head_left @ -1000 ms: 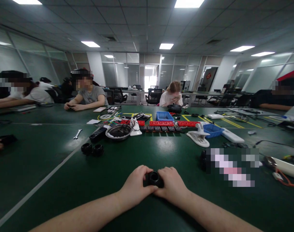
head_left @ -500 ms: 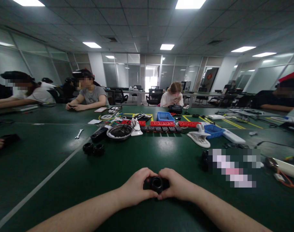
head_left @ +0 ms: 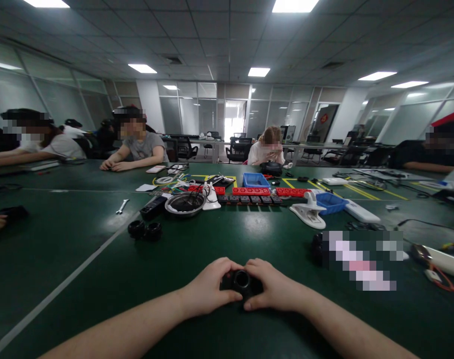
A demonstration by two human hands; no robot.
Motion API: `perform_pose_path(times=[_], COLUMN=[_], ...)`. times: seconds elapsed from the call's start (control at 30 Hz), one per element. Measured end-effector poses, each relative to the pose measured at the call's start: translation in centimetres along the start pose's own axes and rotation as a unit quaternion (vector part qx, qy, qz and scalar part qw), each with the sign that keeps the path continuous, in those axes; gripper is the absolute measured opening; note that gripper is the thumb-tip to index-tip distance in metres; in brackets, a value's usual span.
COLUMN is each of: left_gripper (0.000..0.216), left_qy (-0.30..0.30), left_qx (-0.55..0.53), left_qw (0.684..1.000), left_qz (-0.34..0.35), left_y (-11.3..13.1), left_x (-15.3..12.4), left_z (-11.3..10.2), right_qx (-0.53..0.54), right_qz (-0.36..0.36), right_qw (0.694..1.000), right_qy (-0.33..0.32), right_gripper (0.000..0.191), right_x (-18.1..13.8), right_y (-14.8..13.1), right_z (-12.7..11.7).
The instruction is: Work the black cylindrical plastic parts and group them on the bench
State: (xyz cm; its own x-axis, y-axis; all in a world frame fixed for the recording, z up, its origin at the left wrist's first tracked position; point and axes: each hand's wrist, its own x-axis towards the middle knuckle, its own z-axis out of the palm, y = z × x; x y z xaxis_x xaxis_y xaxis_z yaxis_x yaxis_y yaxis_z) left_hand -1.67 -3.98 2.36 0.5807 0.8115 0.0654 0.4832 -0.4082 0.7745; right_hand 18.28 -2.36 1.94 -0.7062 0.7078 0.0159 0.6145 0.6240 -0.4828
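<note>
Near the front middle of the table, a small black object with a round hollow ring [head_left: 242, 279] is between my hands; its exact kind I cannot make out. My left hand [head_left: 217, 284] grips its left side, fingers over the back and thumb at the front. On the opposite side my right hand [head_left: 267, 285] holds it the same way, thumb low at the front. The fingertips are partly hidden behind the object. Farther off to the left sit two round black tyre-like pieces [head_left: 145, 230], side by side and apart from my hands.
Across the table stand red and black power strips [head_left: 251, 191], a blue tray [head_left: 255, 180], a round dark pan-like dish [head_left: 185, 205] and a white clip base [head_left: 309, 212]. A wrench [head_left: 122, 207] lies at left. Cables and a blurred patch are at right. Several people sit around.
The ring of the black object sits slightly higher between my hands, and my thumbs are a little farther apart at its front. My hands have otherwise hardly moved.
</note>
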Motion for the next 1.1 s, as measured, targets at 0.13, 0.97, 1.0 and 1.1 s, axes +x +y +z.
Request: perform_pose_path(times=[0.13, 0.97, 1.0, 1.1], left_gripper=[0.042, 0.035, 0.036, 0.041], left_qy=[-0.027, 0.041, 0.024, -0.008], left_qx=[-0.017, 0.031, 0.03, 0.023], left_qw=[0.999, 0.998, 0.999, 0.999], left_qz=[0.009, 0.03, 0.032, 0.032], left_y=[-0.1, -0.1, -0.2, -0.5], left_x=[0.0, 0.3, 0.3, 0.4], left_z=[-0.5, -0.5, -0.6, -0.9], right_qx=[0.044, 0.08, 0.079, 0.08], right_qz=[-0.016, -0.012, -0.011, -0.013], right_qw=[0.998, 0.997, 0.997, 0.997], right_qy=[-0.029, 0.006, -0.002, -0.012], right_gripper=[0.039, 0.038, 0.033, 0.025], right_x=[-0.1, 0.1, 0.1, 0.3], right_y=[0.6, 0.5, 0.5, 0.7], right_z=[-0.8, -0.4, -0.4, -0.4])
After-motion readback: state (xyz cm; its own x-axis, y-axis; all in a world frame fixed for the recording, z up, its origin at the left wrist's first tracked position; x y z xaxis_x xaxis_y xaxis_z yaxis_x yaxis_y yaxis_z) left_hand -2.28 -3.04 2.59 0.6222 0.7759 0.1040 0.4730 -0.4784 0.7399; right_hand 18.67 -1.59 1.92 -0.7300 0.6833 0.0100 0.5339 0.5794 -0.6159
